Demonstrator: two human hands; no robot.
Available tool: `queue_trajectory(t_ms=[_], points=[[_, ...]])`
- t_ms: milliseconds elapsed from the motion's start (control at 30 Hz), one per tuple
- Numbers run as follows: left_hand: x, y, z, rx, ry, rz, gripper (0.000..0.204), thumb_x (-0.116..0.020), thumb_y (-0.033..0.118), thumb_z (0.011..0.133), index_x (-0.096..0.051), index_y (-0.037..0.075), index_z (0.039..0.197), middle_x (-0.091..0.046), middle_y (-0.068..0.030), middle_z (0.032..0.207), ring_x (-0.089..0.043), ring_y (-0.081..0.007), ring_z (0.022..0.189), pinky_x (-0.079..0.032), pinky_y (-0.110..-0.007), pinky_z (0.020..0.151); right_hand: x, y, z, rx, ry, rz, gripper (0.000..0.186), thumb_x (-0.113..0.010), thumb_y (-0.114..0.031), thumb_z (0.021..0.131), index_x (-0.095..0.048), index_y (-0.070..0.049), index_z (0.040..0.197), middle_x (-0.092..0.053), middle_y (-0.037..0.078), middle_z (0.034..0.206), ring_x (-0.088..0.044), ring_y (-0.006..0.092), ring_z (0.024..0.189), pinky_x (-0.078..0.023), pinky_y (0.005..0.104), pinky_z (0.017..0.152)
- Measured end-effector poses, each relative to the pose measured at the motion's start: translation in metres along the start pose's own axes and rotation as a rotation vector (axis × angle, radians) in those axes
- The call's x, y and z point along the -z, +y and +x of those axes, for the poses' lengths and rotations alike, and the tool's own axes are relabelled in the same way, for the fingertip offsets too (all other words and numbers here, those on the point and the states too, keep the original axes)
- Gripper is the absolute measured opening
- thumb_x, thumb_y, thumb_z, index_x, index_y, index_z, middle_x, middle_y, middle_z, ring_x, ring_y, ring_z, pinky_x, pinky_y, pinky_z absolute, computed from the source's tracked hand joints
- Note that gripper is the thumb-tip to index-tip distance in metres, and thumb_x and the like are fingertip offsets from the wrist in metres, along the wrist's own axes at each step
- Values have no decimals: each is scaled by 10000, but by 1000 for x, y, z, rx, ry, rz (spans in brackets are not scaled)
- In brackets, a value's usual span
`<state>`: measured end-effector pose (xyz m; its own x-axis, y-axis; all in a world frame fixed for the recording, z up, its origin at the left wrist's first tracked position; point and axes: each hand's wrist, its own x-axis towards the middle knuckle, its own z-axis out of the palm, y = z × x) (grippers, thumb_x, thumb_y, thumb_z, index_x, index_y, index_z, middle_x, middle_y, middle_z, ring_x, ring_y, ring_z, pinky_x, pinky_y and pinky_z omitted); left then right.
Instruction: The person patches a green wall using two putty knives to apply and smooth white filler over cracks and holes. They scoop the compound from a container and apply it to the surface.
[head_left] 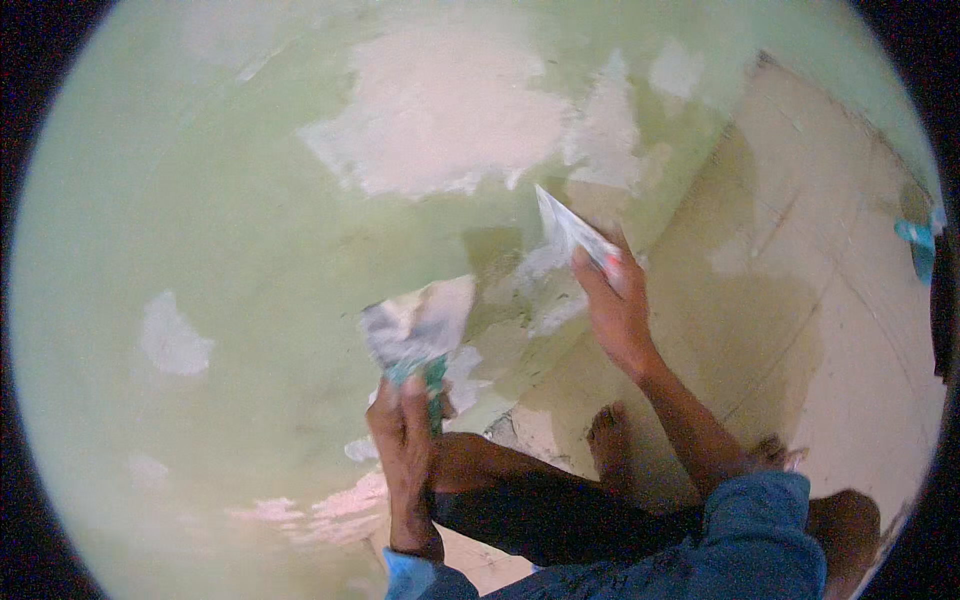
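Maybe patching the wall (250, 220), the left hand (405, 425) grips a blurry scraper (415, 325), the right hand (618, 310) a blade (572, 230) needing laying flat.

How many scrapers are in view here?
2: a green-handled scraper in the left hand, and a second scraper in the right hand.

A hand could pass between the coated scraper (420, 325) in the left hand (402, 430) and the pale blade (572, 228) in the right hand (618, 310), or over the open stretch of green wall (250, 230) toward its left side. Lower down, near the wall's bottom edge, the bent leg (505, 462) and bare foot (607, 440) obstruct, and the right forearm (690, 425) bars the sideways way onto the floor (830, 340), which lies open beyond toward its far corner.
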<state>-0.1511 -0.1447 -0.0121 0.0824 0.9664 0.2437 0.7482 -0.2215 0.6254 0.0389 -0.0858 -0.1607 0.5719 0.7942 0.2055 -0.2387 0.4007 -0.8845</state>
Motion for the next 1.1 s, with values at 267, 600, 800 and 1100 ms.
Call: queue_trajectory(t_ms=[267,600,800,1100], points=[[-13,-2,11,-115,-171,120,170,-492,128,946,-561,16,1054,-541,-84,782,-545,-170,641,-451,-292,584,6,-60,-41,-650,-162,720,255,-576,-116,832,-592,24,1045,-649,96,968,-634,194,846,-499,337,724],[-30,-17,22,-467,-249,672,416,-560,68,874,-480,129,1278,-526,-158,986,-587,-369,774,-487,-464,638,19,-54,-39,-693,-189,1126,228,-567,-116,826,-606,-33,1035,-649,74,963,-631,220,835,-497,326,753],[-21,-7,28,212,-445,-114,197,-470,241,960,-517,49,969,-580,-68,741,-555,-157,541,-439,-293,468,68,-35,-1,121,-255,-42,220,-559,-171,895,-638,-78,1078,-663,98,1034,-625,241,955,-477,422,858],[-9,8,21,378,-748,-488,309,-448,346,969,-549,55,951,-571,-25,689,-481,-71,463,-379,-207,414,55,-51,9,754,-592,-369,295,-419,-249,988,-687,-138,1041,-682,79,1042,-585,308,1106,-412,426,979]])
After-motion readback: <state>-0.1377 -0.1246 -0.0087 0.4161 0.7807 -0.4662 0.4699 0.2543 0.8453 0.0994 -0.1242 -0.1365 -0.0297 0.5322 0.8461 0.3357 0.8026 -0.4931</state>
